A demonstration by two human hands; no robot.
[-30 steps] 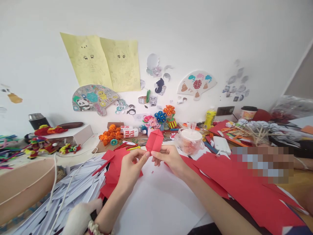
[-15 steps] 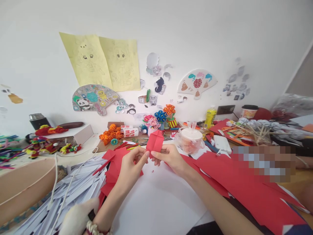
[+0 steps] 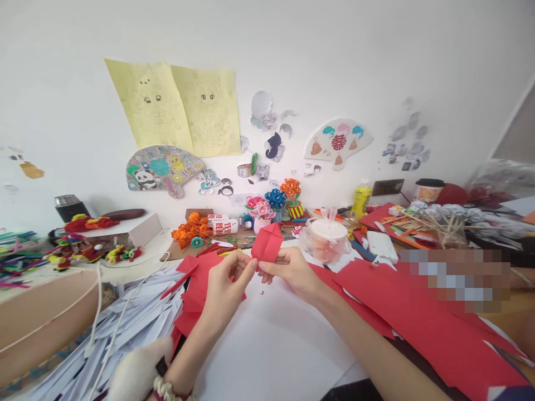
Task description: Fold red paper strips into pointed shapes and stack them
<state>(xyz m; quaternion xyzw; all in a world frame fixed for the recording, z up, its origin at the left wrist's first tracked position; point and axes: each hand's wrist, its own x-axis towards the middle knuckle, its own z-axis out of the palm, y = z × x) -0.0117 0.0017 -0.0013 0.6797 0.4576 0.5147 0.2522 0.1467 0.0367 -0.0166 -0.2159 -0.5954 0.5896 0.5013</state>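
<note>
A small folded red paper, with crease lines and a pointed top, is held up above the white sheet. My left hand pinches its lower left corner between thumb and forefinger. From the other side, my right hand grips the lower right part, thumb in front and fingers behind. The two thumb tips nearly meet at the bottom edge. A tiny red scrap lies on the white sheet below. Left of my left hand is a pile of red paper pieces.
Large red sheets spread to the right, near another person's arm. White paper strips heap at left, crossed by a white cable. Behind stand a bagged tub, a yellow bottle and orange craft flowers.
The whole view has shifted slightly. Both hands keep their hold on the folded red paper, which leans a little more to the right.
</note>
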